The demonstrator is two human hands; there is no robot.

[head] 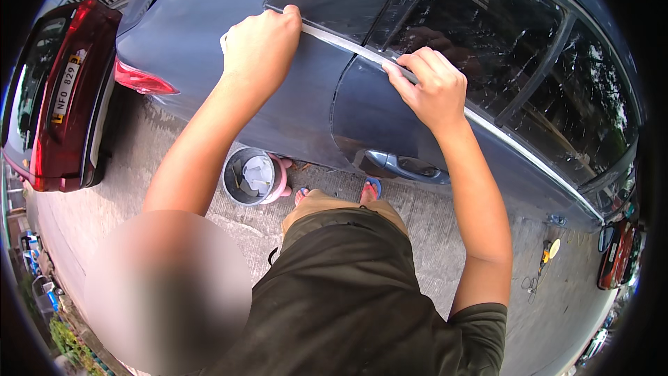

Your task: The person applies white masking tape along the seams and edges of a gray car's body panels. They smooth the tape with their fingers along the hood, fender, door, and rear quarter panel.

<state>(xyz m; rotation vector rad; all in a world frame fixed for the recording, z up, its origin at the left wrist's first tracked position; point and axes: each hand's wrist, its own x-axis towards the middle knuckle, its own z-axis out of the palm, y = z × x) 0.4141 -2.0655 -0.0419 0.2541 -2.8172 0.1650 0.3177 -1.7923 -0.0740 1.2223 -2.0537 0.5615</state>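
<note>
Both my hands are at the silver strip (339,42) under the side windows of a dark blue car (292,94). My left hand (263,44) is curled at the strip's rear end, by the corner of the small rear side glass (334,0); its fingertips are hidden behind the hand. Farther forward, my right hand (433,86) pinches the strip between thumb and fingers, below the streaked door window (469,36). The strip runs on past that hand toward the car's front. Under my right forearm's side sits the door handle (412,166).
On the concrete by my feet stands a bucket (227,180) holding pale and dark scraps, beside a pink object (282,180). A dark red car (73,99) is parked at left. A yellow-and-black corded power tool (547,253) lies at right. Another red car (616,256) stands beyond.
</note>
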